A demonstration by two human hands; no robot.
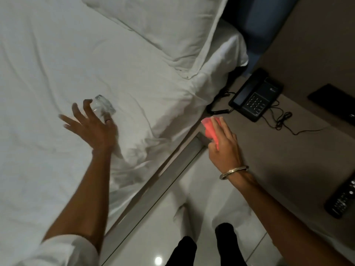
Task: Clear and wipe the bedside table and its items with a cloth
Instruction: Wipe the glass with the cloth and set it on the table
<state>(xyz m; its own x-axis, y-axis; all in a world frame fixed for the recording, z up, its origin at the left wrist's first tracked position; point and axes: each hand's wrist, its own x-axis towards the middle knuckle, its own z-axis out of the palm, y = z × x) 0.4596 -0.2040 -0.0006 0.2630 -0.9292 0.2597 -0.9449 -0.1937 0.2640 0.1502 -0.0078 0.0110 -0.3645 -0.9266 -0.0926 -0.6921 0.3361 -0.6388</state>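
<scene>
Pink cloth (210, 131) sits bunched in the right hand (224, 144), whose fingers curl around it at the near corner of the counter (278, 154), right of centre in the frame; holding it wadded like this probably gives a firm pad for wiping the beige top. Left of centre, the left hand (92, 125) is spread open over the white bed (57, 73), fingers splayed and gripping nothing. Just beyond its fingertips a clear glass (103, 105) lies on the sheet; blur hides whether they touch. My guess is that the glass has been set on the bed to get it off the counter. Still on the counter are a black telephone (255, 96) with its tangled cord at upper right, a remote (343, 198) at the right edge, and a dark flat object (332, 100) I cannot identify. So clearing looks only partly done.
</scene>
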